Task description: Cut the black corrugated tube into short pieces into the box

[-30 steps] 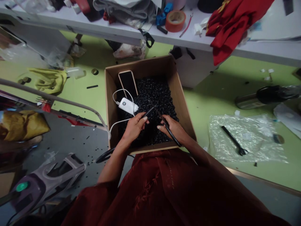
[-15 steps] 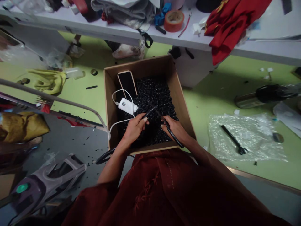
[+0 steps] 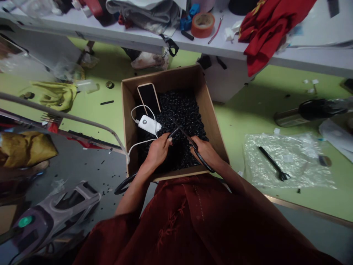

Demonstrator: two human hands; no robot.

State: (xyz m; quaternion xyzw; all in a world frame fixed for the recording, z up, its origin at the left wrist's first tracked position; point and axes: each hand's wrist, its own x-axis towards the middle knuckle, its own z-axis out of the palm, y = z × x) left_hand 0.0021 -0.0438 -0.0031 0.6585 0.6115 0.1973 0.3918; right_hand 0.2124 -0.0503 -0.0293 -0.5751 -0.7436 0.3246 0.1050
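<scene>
My left hand is closed on a black ribbed tube, whose front end sticks out past my fingers. The tube's other length loops out behind my left wrist over the box edge. In my right hand is a pair of scissors with long dark blades and a black handle. Their blades cross the tube's front end; whether they touch it I cannot tell. Both hands are over an open cardboard box, above a heap of small black pieces.
In the box lie a phone and a white power bank with a white cable. A metal rod reaches the box's left side. Right of it are a plastic bag, a black tool and a flask. A shelf runs across the back.
The scissors' handle has shifted slightly, and the right hand's fingers look somewhat more closed around it. The left hand stays nearly in place with the tube.
</scene>
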